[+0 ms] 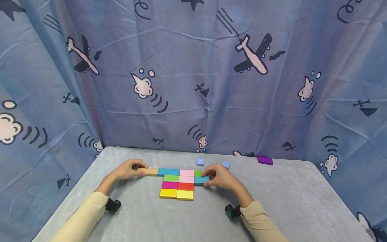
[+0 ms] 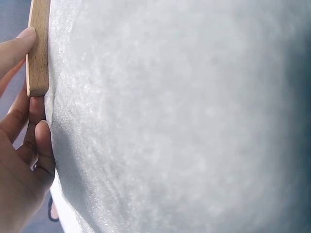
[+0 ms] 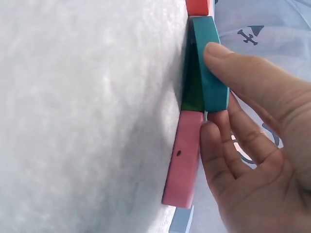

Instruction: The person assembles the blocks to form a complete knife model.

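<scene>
On the grey tabletop, flat coloured blocks lie edge to edge in rows. My left hand (image 1: 130, 169) pinches a plain wooden block (image 1: 151, 171) at the left end of the back row, its thumb on the near face in the left wrist view. Beside that block come a blue block (image 1: 168, 172), a pink block (image 1: 186, 172) and a green block (image 1: 198, 173). Between thumb and fingers, my right hand (image 1: 222, 176) holds a teal block (image 3: 210, 63), tilted close in front of the green one. Another pink block (image 3: 184, 158) adjoins the green block, hidden behind this hand in the head view.
Nearer rows hold magenta (image 1: 170, 185), red (image 1: 185, 186) and yellow (image 1: 185, 195) blocks. Towards the back edge lie two small light-blue blocks, one left (image 1: 200, 162) and one right (image 1: 225, 164), and a purple block (image 1: 265, 160). A patterned curtain (image 1: 181, 127) hangs behind the table.
</scene>
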`<state>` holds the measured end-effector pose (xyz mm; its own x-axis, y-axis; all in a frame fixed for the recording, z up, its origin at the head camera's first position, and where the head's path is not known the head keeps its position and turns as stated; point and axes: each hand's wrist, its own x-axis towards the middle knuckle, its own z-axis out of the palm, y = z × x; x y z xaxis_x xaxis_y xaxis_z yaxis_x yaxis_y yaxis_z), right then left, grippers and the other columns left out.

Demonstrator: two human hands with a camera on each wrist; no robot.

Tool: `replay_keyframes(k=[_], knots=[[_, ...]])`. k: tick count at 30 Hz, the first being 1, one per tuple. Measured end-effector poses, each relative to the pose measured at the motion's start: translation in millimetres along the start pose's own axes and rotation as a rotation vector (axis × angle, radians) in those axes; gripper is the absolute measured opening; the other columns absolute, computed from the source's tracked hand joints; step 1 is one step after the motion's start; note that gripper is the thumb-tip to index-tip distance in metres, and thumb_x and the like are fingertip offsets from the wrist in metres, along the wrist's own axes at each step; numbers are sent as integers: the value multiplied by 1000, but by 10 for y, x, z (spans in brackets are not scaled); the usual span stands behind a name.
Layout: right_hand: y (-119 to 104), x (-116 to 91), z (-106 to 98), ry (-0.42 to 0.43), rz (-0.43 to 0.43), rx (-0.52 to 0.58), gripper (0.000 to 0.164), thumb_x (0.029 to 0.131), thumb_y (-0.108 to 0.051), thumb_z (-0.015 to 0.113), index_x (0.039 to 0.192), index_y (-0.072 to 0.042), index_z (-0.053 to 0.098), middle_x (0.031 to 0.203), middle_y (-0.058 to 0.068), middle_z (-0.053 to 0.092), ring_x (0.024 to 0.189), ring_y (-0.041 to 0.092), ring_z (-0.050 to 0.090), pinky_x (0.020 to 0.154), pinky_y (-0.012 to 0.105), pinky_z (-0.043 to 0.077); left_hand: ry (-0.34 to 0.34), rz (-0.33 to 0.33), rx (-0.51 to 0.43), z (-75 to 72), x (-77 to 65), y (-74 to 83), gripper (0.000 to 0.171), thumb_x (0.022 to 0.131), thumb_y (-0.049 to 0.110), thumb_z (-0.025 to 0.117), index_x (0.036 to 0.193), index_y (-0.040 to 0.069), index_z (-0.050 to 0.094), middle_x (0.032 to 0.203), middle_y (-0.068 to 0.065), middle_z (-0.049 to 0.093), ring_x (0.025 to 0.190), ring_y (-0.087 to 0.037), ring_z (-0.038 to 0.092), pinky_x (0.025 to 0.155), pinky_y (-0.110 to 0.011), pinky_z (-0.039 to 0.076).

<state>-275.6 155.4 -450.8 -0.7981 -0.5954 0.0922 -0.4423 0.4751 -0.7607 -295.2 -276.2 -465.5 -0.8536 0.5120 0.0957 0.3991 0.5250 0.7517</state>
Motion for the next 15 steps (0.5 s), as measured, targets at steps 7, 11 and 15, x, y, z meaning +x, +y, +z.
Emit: replay_keyframes(k=[7,11,15], knots=[[16,-4,18,7,10,-12,29,76,2,88,101,2,74,96,8,70,85,28,64,74,30,53,0,-17,6,-5,-4,-27,21,91,9,78,110,3,74,101,-4,71,90,-19,60,80,-30,47],[19,-17,11,10,20,-16,29,76,2,88,102,1,74,97,7,70,85,27,64,76,33,54,2,1,12,-1,0,-19,21,91,9,78,110,2,74,101,-5,72,90,-18,60,80,-31,48],[15,-33,-6,6,44,-15,29,78,3,87,103,0,74,97,6,70,87,25,63,78,35,54,2,3,3,3,9,-14,22,91,7,78,110,0,74,102,-8,72,91,-21,60,81,-32,48]])
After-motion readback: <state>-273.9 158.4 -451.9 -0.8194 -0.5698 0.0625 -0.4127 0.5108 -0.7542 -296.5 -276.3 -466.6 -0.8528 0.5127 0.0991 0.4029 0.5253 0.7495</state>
